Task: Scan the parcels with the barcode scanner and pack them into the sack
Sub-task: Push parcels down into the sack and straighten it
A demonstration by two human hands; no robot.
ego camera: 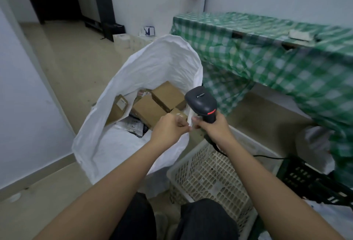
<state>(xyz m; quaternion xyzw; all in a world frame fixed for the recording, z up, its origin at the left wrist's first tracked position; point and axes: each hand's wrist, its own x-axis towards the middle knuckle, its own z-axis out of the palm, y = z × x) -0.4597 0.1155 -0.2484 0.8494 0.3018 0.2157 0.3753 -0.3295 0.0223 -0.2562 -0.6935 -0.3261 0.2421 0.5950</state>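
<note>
A white sack (152,64) stands open on the floor in front of me. Inside lie several brown cardboard parcels (166,94) and a dark plastic mailer (135,125). My left hand (168,127) pinches the sack's near right rim. My right hand (212,127) grips the handle of a black barcode scanner (200,102), whose head points up and away, and its fingertips also touch the same rim. The scanner's cable runs off to the right.
A white plastic crate (210,173) sits by my right knee, with a black crate (305,178) further right. A table under a green checked cloth (267,52) fills the right side. Beige floor and a white wall lie to the left.
</note>
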